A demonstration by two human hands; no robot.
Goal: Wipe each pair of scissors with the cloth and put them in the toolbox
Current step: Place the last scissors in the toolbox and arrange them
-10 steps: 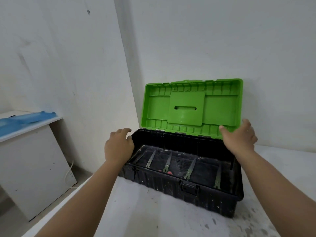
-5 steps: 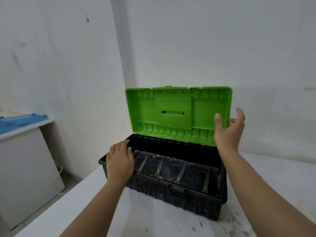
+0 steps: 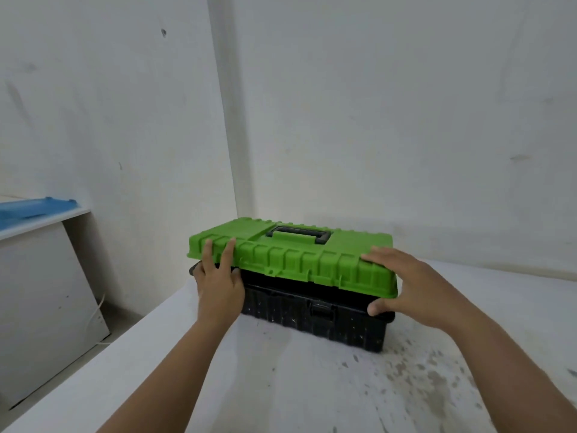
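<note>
The toolbox has a black base and a green lid, and stands on a white table by the wall corner. The lid is lowered almost flat, with a narrow gap left along the front. My left hand is at the front left corner, fingers up against the lid's edge. At the front right corner is my right hand, with its fingers on top of the lid and its thumb at the black rim. No scissors or cloth are in view; the inside of the box is hidden.
The white table is speckled with grey stains on the right. A black handle lies flat in the lid, and a latch hangs on the base's front. A white cabinet with a blue sheet stands at the left, across a floor gap.
The lid was upright and open, showing the tray inside. Both hands have brought it down over the base, and my left hand moved from the base's rim to the lid's front.
</note>
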